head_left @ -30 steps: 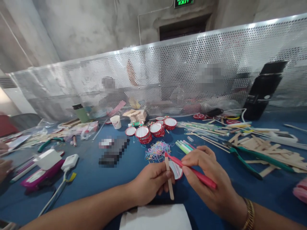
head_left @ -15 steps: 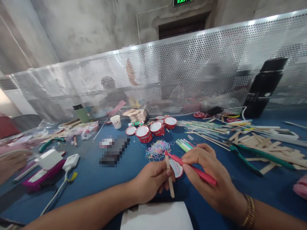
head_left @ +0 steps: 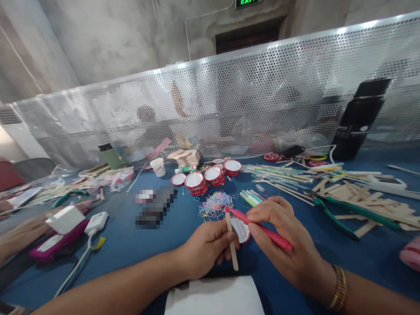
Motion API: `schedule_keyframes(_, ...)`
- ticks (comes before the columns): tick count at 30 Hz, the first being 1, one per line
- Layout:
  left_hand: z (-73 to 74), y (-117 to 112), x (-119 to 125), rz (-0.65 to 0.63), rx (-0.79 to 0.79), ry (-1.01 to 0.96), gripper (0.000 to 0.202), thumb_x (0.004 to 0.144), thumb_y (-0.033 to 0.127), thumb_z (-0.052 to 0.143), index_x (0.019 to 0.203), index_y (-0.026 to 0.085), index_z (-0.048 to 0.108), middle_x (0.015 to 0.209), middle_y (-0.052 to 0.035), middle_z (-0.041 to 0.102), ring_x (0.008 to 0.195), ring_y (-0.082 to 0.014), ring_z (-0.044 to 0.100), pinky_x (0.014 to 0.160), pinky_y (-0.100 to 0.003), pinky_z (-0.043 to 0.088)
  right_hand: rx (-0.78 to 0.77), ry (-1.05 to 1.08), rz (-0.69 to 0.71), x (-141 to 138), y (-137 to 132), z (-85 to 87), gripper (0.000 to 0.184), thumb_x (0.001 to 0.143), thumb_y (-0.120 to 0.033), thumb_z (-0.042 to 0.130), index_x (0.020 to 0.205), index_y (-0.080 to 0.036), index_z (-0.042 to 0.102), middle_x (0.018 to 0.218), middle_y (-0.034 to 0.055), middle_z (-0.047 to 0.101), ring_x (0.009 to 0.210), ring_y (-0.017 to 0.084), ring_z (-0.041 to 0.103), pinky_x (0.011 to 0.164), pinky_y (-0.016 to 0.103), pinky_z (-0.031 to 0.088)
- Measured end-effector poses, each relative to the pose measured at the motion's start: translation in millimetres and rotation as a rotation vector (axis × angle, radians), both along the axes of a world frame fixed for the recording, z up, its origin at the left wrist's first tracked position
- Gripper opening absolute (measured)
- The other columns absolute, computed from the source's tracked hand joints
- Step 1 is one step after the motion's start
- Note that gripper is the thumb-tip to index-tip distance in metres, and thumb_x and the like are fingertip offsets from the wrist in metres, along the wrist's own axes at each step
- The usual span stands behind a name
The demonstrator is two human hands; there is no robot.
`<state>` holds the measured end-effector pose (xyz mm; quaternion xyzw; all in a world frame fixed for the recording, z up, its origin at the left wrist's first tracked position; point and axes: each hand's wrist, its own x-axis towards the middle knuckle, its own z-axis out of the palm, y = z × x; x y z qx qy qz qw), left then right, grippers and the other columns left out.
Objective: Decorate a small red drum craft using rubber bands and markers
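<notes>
Between the thumb and fingers of my left hand (head_left: pixel 210 247) a wooden craft stick (head_left: pixel 232 251) stands tilted, its top end coloured red. My right hand (head_left: pixel 284 240) grips a red marker pen (head_left: pixel 271 232) whose tip touches the stick near that red end. Behind the stick lies a round white disc with a red rim (head_left: pixel 243 232), partly hidden by my fingers. Just beyond is a pile of pastel rubber bands (head_left: pixel 216 204). Several green and pink markers (head_left: pixel 251 198) lie past my right hand. Closest to me is a white sheet or pad (head_left: pixel 215 297).
Small red drums (head_left: pixel 196 183) stand mid-table. Green-handled pliers (head_left: pixel 339 223) and craft sticks (head_left: pixel 361 199) lie right, near a black bottle (head_left: pixel 359 122). Left are a white charger (head_left: pixel 65 218), a paper cup (head_left: pixel 158 167) and another person's arm (head_left: pixel 24 232). A perforated metal screen (head_left: pixel 197 105) closes the back.
At the left edge, the other person's arm has come further into view, behind the charger. My hands, stick and marker stay almost in place; the view has shifted slightly.
</notes>
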<state>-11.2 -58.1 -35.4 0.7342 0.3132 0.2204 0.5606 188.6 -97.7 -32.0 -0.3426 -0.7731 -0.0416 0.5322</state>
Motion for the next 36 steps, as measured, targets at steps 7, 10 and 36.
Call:
schedule_keyframes(7, 1.3, -0.4, 1.4, -0.006, -0.001, -0.016, 0.04, 0.094, 0.052, 0.045, 0.083, 0.015, 0.054, 0.06, 0.0037, 0.048, 0.045, -0.0047, 0.04, 0.042, -0.015, 0.033, -0.025, -0.012, 0.0, 0.4, -0.7, -1.6, 0.012, 0.087, -0.011, 0.055, 0.09, -0.023, 0.053, 0.085, -0.0021, 0.062, 0.078, 0.015, 0.058, 0.09, 0.043, 0.035)
schedule_keyframes(10, 0.8, -0.6, 1.2, 0.002, -0.005, -0.019, 0.039, 0.094, 0.052, 0.045, 0.083, 0.015, 0.054, 0.06, 0.0038, 0.048, 0.045, -0.0047, 0.04, 0.042, -0.015, 0.033, -0.025, 0.0, -0.005, 0.8, -0.4, -1.8, 0.012, 0.087, -0.012, 0.055, 0.091, -0.023, 0.053, 0.085, -0.0022, 0.063, 0.079, 0.015, 0.059, 0.088, 0.042, 0.036)
schedule_keyframes(36, -1.5, -0.1, -0.5, 0.011, -0.017, -0.01, 0.038, 0.095, 0.051, 0.046, 0.085, 0.015, 0.054, 0.062, 0.0042, 0.048, 0.046, -0.0047, 0.039, 0.043, -0.016, 0.031, -0.045, -0.003, 0.011, -0.5, -0.1, 1.4, 0.012, 0.087, -0.012, 0.052, 0.088, -0.024, 0.052, 0.085, -0.0017, 0.063, 0.079, 0.016, 0.058, 0.087, 0.042, 0.037)
